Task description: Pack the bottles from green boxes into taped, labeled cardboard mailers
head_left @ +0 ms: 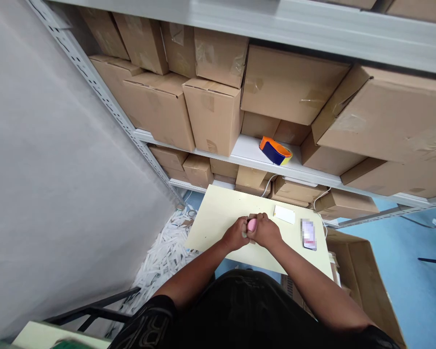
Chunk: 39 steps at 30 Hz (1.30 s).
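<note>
Both my hands meet over a small pale yellow table. My left hand and my right hand are closed together around a small pink object, which shows between the fingers. What the pink thing is I cannot make out. A white card lies on the table just beyond my right hand, and a phone lies to its right.
Metal shelving packed with cardboard boxes stands right behind the table, with an orange and blue tape dispenser on one shelf. A heap of white strips covers the floor at left. An open carton stands at right.
</note>
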{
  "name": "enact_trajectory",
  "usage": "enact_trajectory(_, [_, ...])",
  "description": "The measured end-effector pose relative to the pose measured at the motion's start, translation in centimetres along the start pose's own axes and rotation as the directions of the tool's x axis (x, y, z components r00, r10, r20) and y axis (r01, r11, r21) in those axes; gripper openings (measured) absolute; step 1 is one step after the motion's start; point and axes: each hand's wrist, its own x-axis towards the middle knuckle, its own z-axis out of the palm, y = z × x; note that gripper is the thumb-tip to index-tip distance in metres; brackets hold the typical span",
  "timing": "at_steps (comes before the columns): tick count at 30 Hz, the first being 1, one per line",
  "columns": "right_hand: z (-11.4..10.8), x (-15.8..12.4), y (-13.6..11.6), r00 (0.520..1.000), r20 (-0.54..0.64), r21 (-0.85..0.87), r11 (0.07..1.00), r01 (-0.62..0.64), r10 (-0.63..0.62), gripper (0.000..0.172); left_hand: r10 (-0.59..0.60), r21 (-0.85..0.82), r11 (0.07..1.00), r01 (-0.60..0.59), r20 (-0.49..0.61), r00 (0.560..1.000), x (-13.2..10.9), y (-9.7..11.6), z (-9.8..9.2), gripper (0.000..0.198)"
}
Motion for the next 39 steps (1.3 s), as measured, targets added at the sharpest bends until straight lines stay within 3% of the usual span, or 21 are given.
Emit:
enact_trajectory(5, [-4.7, -1.6, 0.3, 0.997, -0.08, 0.1, 0.995, 0.005, 0.003, 0.047, -0.015, 0.002, 1.0, 0.015, -0.034, 0.999, 0.3, 0.1, -0.4, 0.061])
enact_trajectory(9, [-7.8, -2.5, 4.4, 0.95, -0.264, 0.408, 0.912, -0.044, 0.164, 0.063, -0.043, 0.01, 0.999, 0.043, -0.034, 0.998, 0.9, 0.4, -0.5, 0.066])
enact_trajectory(11, [-7.9, -2.9, 6.6, 0.921, -0.305, 0.666, 0.746, 0.023, 0.243, 0.059, -0.053, -0.008, 0.999, 0.053, -0.026, 0.998, 1.0, 0.8, -0.8, 0.068])
enact_trajectory(13, [-6.9, -3.4, 8.2, 0.921, -0.255, 0.878, 0.47, 0.092, 0.295, 0.049, -0.022, -0.031, 0.999, 0.021, -0.037, 0.999, 1.0, 1.5, -1.3, 0.064])
enact_trajectory(15, [-5.1, -4.0, 8.7, 0.942, -0.169, 0.971, 0.214, 0.108, 0.291, 0.042, 0.035, -0.083, 0.996, -0.041, -0.077, 0.996, 0.8, 2.6, -1.8, 0.058])
enact_trajectory(17, [-2.8, -4.8, 8.4, 0.964, -0.119, 0.99, 0.104, 0.097, 0.236, 0.039, 0.053, -0.237, 0.969, -0.073, -0.089, 0.995, 0.6, 4.2, -2.2, 0.051])
enact_trajectory(19, [-0.6, -5.6, 7.6, 0.978, -0.117, 0.986, 0.141, 0.094, 0.172, 0.041, 0.0, -0.482, 0.876, -0.024, -0.05, 0.999, 0.5, 6.1, -2.4, 0.052])
enact_trajectory(21, [1.0, -6.3, 6.6, 0.984, -0.139, 0.964, 0.242, 0.108, 0.113, 0.048, -0.083, -0.672, 0.738, 0.06, -0.002, 0.997, 0.6, 8.0, -2.4, 0.059])
enact_trajectory(24, [1.9, -6.9, 5.5, 0.987, -0.159, 0.924, 0.355, 0.144, 0.012, 0.065, -0.176, -0.758, 0.641, 0.121, 0.007, 0.984, 1.0, 10.1, -2.4, 0.067])
enact_trajectory(26, [1.6, -6.8, 5.2, 0.988, -0.144, 0.924, 0.349, 0.155, -0.058, 0.072, -0.179, -0.763, 0.636, 0.117, 0.002, 0.984, 1.2, 10.9, -2.6, 0.066])
enact_trajectory(30, [-0.1, -5.7, 5.1, 0.972, -0.055, 0.976, 0.195, 0.101, -0.229, 0.072, -0.081, -0.786, 0.613, 0.083, 0.042, 0.996, 1.1, 11.5, -3.1, 0.068])
enact_trajectory(32, [-0.8, -5.2, 4.9, 0.959, -0.019, 0.983, 0.169, 0.069, -0.282, 0.079, -0.026, -0.786, 0.613, 0.074, 0.073, 0.997, 0.9, 11.8, -3.2, 0.074])
enact_trajectory(35, [-0.9, -5.0, 4.3, 0.967, -0.034, 0.97, 0.224, 0.093, -0.253, 0.077, 0.004, -0.756, 0.652, 0.058, 0.079, 0.997, 0.8, 12.4, -3.3, 0.072])
enact_trajectory(39, [-0.3, -5.5, 3.4, 0.991, -0.097, 0.904, 0.408, 0.126, -0.091, 0.071, 0.005, -0.696, 0.718, -0.001, 0.005, 1.0, 0.9, 13.0, -3.4, 0.067])
